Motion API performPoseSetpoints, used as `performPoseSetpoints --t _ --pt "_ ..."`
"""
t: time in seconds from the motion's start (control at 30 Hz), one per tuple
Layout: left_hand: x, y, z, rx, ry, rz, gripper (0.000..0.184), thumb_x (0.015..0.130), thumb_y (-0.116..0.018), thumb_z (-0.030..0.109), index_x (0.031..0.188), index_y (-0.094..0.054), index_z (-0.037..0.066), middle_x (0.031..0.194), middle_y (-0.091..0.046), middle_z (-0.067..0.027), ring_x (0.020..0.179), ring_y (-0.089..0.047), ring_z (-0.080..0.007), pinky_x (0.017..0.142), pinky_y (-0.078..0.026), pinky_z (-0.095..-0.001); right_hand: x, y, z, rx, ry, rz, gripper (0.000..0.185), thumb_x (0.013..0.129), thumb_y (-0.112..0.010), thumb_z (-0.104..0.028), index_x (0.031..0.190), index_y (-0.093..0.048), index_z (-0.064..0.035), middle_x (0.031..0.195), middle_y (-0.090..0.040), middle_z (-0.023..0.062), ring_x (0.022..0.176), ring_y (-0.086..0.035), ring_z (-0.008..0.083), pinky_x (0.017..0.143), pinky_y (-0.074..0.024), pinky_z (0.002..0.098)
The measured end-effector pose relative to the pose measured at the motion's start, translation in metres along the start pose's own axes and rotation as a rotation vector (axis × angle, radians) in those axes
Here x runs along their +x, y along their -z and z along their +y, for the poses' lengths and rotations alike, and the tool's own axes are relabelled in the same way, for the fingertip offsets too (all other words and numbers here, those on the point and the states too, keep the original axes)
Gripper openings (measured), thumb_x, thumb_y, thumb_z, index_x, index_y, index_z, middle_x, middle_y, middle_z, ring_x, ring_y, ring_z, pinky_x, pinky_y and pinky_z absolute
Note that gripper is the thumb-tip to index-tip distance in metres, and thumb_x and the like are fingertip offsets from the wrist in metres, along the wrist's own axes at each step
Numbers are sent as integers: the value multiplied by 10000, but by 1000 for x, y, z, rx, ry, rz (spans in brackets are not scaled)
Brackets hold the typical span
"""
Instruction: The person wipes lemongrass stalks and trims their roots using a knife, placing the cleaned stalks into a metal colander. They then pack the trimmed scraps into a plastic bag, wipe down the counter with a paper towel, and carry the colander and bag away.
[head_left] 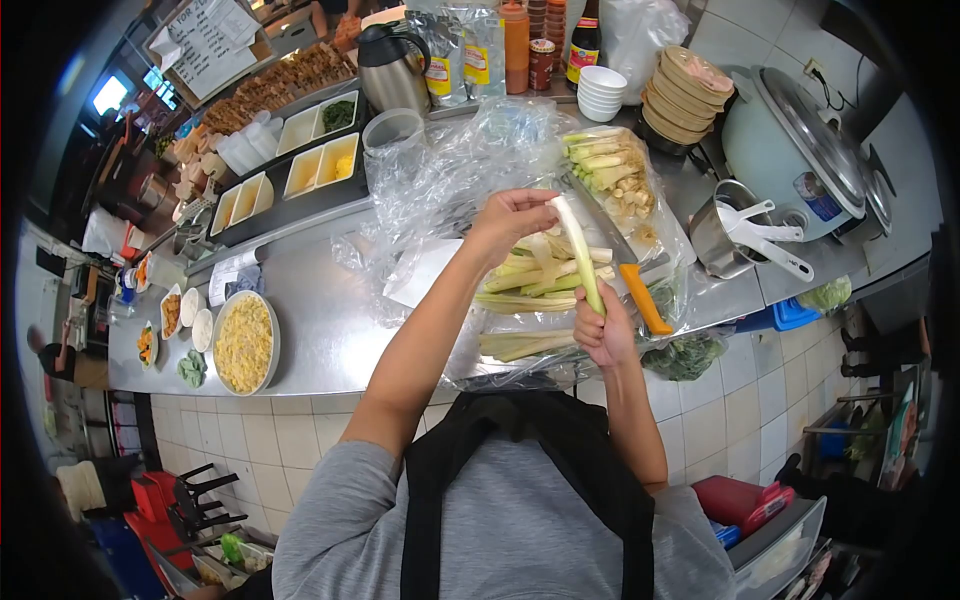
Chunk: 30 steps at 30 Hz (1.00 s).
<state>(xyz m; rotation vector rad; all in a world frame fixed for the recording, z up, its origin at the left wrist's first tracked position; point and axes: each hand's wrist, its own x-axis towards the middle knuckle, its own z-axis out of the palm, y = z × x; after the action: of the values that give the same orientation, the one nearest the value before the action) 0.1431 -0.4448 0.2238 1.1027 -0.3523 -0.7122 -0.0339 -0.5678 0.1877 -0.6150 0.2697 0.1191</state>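
- Pinching the white end of a leek-like stalk (576,243), the left hand (512,222) has its thumb and fingertips closed together.
- Gripping the green lower end, the right hand (606,335) has its fingers curled around it; the stalk tilts between both hands, above the plastic-covered work area.
- Lying beneath and beside it are loose pale-green stalks (515,282) on clear plastic (440,180).
- Resting just right of these is an orange-handled knife (645,300), handle toward the person.
- Sitting beyond the knife is a bunch of stalks with roots (622,180).
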Motion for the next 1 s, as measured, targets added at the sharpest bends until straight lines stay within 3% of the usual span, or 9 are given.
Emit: performPoseSetpoints --t 0.23,0.6,0.8,0.87,1.0 --pt "-1 -7 -7 94 -114 -34 395 736 -654 -20 1108 -526 -40 970 -607 -105 831 -609 -140 752 -504 -244 7 4 2 327 -99 -126 343 951 -349 -367 916 -490 -56 481 -280 -75 336 -208 34 298 -206 171" --pt "-3 -7 -13 37 -136 -27 383 730 -626 -55 1099 -527 -30 987 -603 -111 860 -599 -136 799 -485 -250 3 -6 5 97 -11 -6 335 941 -373 -385 907 -489 -73 483 -265 -82 339 -201 25 293 -185 173" --pt "-8 -11 -18 -139 -95 18 332 785 -629 18 1095 -527 -45 946 -621 -109 838 -608 -139 773 -498 -247 5 -9 9 94 24 26 333 941 -377 -384 914 -492 -73 485 -264 -79 344 -193 28 300 -174 177" --pt "-11 -12 -22 -16 -7 158 255 812 -630 73 1019 -571 -64 876 -637 -110 777 -620 -148 732 -516 -245 6 -10 14 90 45 56 330 941 -380 -382 918 -493 -73 487 -264 -77 347 -189 30 304 -170 178" --pt "-16 -11 -36 -83 28 218 196 815 -635 96 915 -611 -71 816 -644 -116 706 -623 -153 687 -528 -240 9 -16 25 40 68 141 333 942 -379 -384 923 -495 -72 502 -265 -64 362 -185 37 318 -163 186"
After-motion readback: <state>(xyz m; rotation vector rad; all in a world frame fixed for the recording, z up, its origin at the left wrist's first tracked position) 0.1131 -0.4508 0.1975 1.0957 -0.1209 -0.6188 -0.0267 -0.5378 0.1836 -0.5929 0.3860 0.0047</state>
